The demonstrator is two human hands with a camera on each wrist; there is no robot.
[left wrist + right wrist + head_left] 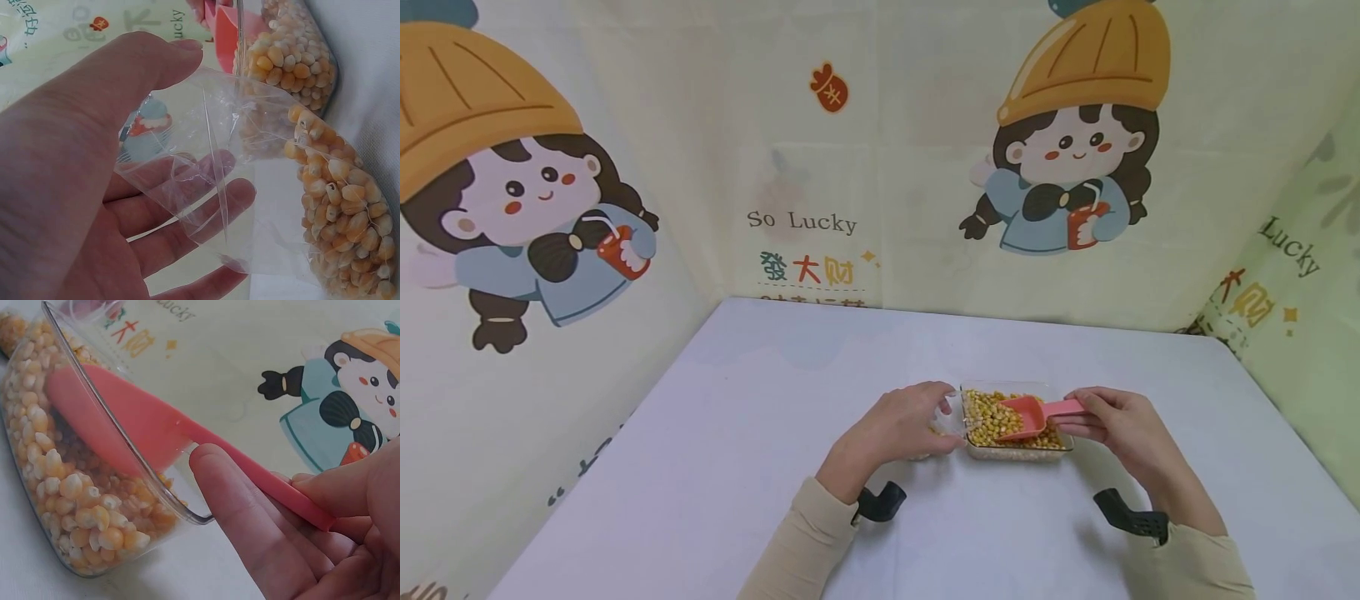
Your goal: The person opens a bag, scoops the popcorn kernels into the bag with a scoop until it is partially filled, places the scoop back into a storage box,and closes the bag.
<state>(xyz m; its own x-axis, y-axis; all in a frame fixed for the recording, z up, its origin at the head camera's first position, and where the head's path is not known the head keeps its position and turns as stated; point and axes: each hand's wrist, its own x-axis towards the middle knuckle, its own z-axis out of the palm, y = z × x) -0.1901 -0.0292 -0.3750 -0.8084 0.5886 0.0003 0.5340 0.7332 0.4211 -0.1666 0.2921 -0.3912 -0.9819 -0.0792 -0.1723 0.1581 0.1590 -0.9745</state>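
A clear glass container [1018, 455] full of yellow corn kernels [985, 415] stands on the table. My right hand [1123, 425] pinches the handle of a pink scoop [1028, 417], whose bowl lies down in the kernels. Left of the container, my left hand [913, 421] holds a clear plastic bag [187, 119] by its upper part, thumb on one side and fingers spread on the other. More corn kernels [350, 219] fill the bag's lower part, which rests on the table beside the container. In the right wrist view the scoop's bowl [137, 419] shows partly through the glass wall.
The white tabletop [737, 467] stretches around the hands. Behind and to the sides hangs a printed cloth [917, 167] with cartoon figures and lettering. Black wrist mounts [883, 502] sit on both forearms.
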